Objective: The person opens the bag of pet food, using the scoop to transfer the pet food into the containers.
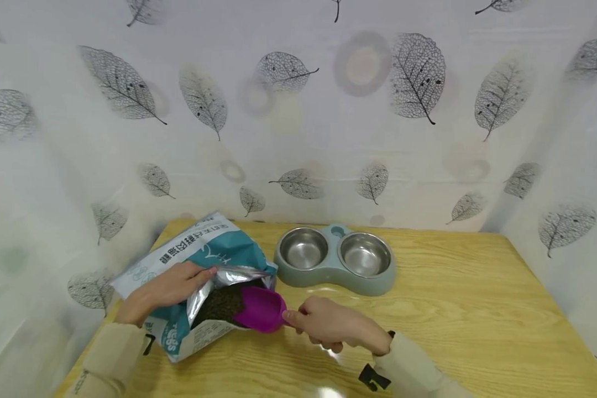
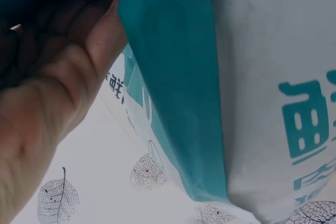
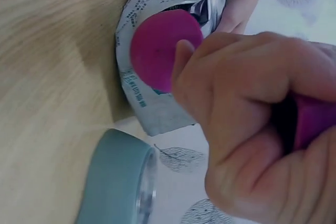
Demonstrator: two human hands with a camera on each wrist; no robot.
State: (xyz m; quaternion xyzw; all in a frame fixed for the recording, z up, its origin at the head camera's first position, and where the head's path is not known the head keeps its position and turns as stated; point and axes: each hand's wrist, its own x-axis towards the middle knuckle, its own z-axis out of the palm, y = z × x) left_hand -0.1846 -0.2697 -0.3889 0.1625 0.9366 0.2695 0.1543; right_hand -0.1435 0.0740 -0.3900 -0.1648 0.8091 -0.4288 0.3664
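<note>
A teal and white pet food bag point(image 1: 231, 243) lies on its side on the table, its silvery-lined mouth facing front right. Brown kibble point(image 1: 222, 303) shows inside. My left hand point(image 1: 176, 284) lies over the bag and holds the upper edge of the mouth; in the left wrist view its thumb point(image 2: 100, 40) is against the teal side point(image 2: 173, 77), with the other fingers in shadow. My right hand point(image 1: 330, 323) grips the handle of a magenta scoop point(image 1: 266, 310), thumb laid along it. The scoop's front end is inside the bag mouth, at the kibble.
Behind the scoop stands a grey-blue double pet bowl point(image 1: 330, 271) with two steel dishes, close to the bag's right side. The wooden table point(image 1: 477, 298) extends to the right. A pale curtain point(image 1: 328, 138) with leaf prints hangs along the back and sides.
</note>
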